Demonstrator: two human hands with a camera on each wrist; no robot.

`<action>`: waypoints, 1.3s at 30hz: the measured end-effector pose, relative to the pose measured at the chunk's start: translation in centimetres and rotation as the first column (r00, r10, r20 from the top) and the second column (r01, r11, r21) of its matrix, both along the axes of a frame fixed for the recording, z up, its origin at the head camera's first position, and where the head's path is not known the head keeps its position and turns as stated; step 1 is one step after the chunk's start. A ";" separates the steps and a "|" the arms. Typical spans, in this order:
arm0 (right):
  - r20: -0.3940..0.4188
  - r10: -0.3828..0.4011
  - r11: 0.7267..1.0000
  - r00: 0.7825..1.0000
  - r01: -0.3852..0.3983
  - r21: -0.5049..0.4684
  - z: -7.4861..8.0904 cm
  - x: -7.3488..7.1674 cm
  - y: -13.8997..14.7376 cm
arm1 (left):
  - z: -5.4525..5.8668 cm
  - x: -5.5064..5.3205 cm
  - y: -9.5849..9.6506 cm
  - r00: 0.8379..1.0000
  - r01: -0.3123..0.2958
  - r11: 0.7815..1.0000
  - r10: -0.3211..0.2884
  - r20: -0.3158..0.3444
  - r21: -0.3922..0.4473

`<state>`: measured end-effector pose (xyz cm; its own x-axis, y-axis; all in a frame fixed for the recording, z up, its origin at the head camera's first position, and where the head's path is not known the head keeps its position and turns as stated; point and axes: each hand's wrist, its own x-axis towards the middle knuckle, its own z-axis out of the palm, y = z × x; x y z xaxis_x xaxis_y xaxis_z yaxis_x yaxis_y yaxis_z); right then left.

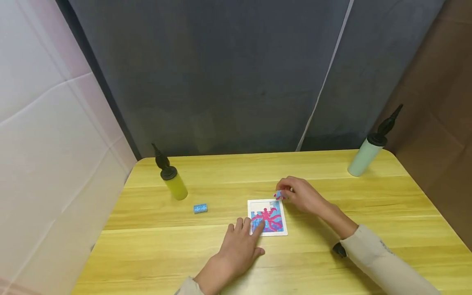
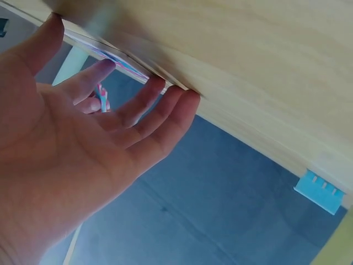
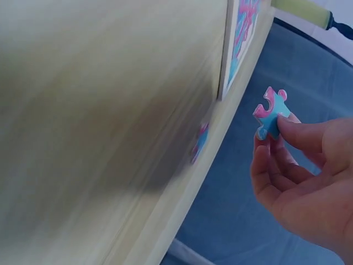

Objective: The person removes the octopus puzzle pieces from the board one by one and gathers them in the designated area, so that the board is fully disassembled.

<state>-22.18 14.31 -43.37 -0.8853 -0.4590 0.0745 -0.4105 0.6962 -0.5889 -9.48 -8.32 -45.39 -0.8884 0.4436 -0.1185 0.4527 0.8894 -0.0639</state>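
A white-framed jigsaw puzzle [image 1: 267, 234] with a pink octopus on blue lies on the table, its upper left part bare white. My left hand [image 1: 240, 247] lies over its lower left edge, fingers extended, the index fingertip touching the picture. Just past the upper right corner, my right hand [image 1: 300, 194] pinches a blue and pink puzzle piece [image 3: 270, 115] between thumb and fingers, raised off the table. Another blue and pink piece [image 3: 201, 142] appears on the table near the frame in the right wrist view; the head view does not show it clearly.
Left of the puzzle sits a small blue notched block [image 1: 200, 208], perhaps stacked pieces. A yellow-green pump bottle [image 1: 177, 187] stands at the back left and a pale green one [image 1: 364, 159] at the back right. A dark curtain [image 1: 221, 82] hangs behind the table.
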 end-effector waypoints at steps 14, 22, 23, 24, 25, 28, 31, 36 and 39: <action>-0.043 -0.039 0.999 0.998 0.040 0.020 -0.9 -0.7 4.1 | -0.1 1.0 -0.3 0.998 0.052 0.996 -0.049 -0.038 0.072; -0.048 -0.070 0.995 0.996 0.073 0.071 -1.1 -1.4 6.3 | -0.3 1.6 -0.7 0.999 0.052 0.995 -0.052 0.005 0.085; -0.047 -0.069 0.994 0.996 0.073 0.079 -1.1 -1.5 6.6 | -0.3 1.6 -0.7 0.999 0.050 0.995 -0.052 0.014 0.083; -0.045 -0.070 0.993 0.997 0.073 0.089 -1.2 -1.6 6.8 | -0.3 1.7 -0.7 0.998 0.048 0.995 -0.050 0.025 0.088; -0.041 -0.069 0.993 0.997 0.072 0.097 -1.3 -1.7 7.0 | -0.3 1.8 -0.7 0.998 0.044 0.995 -0.048 0.037 0.090; -0.028 -0.069 0.991 0.997 0.072 0.111 -1.5 -2.0 7.3 | -0.3 1.8 -0.6 0.997 0.031 0.995 -0.037 0.068 0.093; -0.025 -0.073 0.991 0.997 0.075 0.114 -1.6 -2.2 7.5 | -0.3 1.8 -0.6 0.996 0.023 0.996 -0.030 0.083 0.087; -0.041 -0.073 0.987 0.997 0.078 0.140 -1.9 -2.6 7.7 | -0.3 1.7 -0.6 0.996 0.021 0.997 -0.028 0.087 0.080; -0.044 -0.075 0.984 0.996 0.081 0.160 -2.1 -2.9 7.8 | -0.4 1.7 -0.6 0.996 0.022 0.996 -0.029 0.083 0.084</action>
